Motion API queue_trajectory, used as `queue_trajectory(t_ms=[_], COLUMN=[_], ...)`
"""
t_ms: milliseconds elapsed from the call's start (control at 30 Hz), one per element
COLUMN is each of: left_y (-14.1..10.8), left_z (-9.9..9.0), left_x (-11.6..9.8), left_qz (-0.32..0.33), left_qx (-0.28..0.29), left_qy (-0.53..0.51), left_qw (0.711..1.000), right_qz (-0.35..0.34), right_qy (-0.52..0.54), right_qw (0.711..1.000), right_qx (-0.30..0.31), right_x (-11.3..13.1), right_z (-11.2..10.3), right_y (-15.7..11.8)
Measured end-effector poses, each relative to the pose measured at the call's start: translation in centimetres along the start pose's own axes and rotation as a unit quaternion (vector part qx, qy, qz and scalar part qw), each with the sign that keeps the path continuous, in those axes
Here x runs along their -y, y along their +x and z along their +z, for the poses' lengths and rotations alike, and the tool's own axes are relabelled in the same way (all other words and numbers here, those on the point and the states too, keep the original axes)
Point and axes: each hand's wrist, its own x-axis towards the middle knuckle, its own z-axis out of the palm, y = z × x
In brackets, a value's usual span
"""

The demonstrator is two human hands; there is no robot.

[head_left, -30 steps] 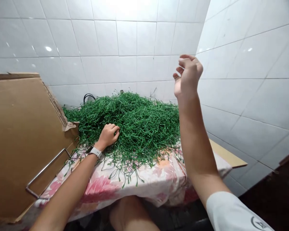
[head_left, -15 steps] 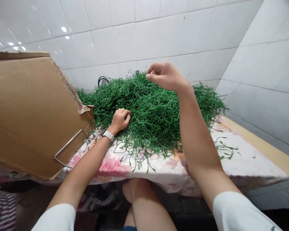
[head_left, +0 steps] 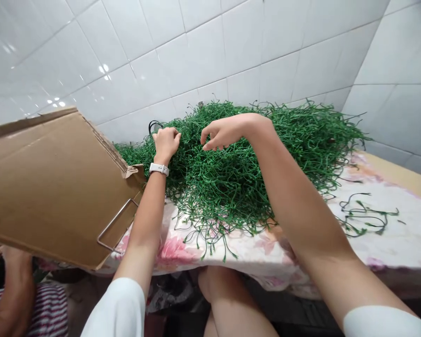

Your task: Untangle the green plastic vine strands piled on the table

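A large tangled heap of thin green stems with small tips (head_left: 231, 187) covers the middle of the table. My left hand (head_left: 166, 142), with a white watch at the wrist, is at the heap's back left. Its fingers curl down and away from view, so what they grip, if anything, is hidden. My right hand (head_left: 222, 133) hangs bent at the wrist over the middle of the heap. Its fingers are loosely curved, thumb apart, and nothing shows between them.
At left leans a big cardboard box (head_left: 56, 187), with a metal wire handle (head_left: 115, 224) by it. Loose stems (head_left: 368, 217) lie on the flowered tablecloth (head_left: 407, 243) at right. White tiled walls (head_left: 259, 42) rise behind. Another person's arm (head_left: 17, 290) shows at lower left.
My left hand has moved up and back across the heap. My right hand has come down lower over it. The view has shifted, and another person's arm now shows at lower left.
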Motion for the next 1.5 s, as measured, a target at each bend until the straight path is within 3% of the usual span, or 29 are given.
queue_trajectory(t_ms=[67,167,367,533,733,933,1000,1133,1200,1333,1500], left_y=[0.3,0.2,-0.3,-1.2,-2.3,-2.2,-1.8,-1.1,-1.1,-1.3,-1.1], left_z=[-0.7,-2.3,-5.4,-5.5,-5.3,-6.6,-6.1,-3.3,-2.0,-0.5,0.5], left_x=[-0.3,-0.9,-2.6,-4.9,-7.2,-6.4,-5.2,-2.6,-1.8,-1.0,-0.1], left_qz=[-0.006,-0.004,0.122,0.187,0.182,0.202,0.222,0.236,0.234,0.194,0.165], left_qx=[0.042,0.043,0.049,0.046,0.056,0.026,0.037,0.133,0.172,0.187,0.124], left_qy=[0.029,0.038,0.037,-0.024,-0.114,-0.194,-0.207,-0.144,-0.107,-0.068,-0.053], left_qw=[0.999,0.998,0.991,0.981,0.975,0.960,0.952,0.952,0.951,0.961,0.977], right_qz=[0.034,0.057,0.052,0.009,-0.086,-0.068,-0.064,-0.076,-0.085,-0.132,-0.149], right_qy=[-0.015,-0.017,-0.016,0.014,0.113,0.115,0.124,0.158,0.178,0.267,0.358], right_qw=[0.999,0.998,0.998,0.994,0.975,0.972,0.977,0.983,0.980,0.947,0.877], right_qx=[0.022,0.029,-0.031,-0.112,-0.171,-0.191,-0.160,-0.047,-0.021,-0.118,-0.284], right_x=[0.5,0.6,-0.7,-0.7,-0.3,-1.0,-1.4,-2.4,-3.1,-4.3,-4.1], right_z=[-0.4,-0.8,-0.6,0.2,1.4,0.6,0.1,-0.7,-1.0,-1.1,-1.1], right_y=[-0.8,-1.4,-1.0,-0.8,0.0,-0.1,-0.3,-1.3,-1.9,-2.6,-2.1])
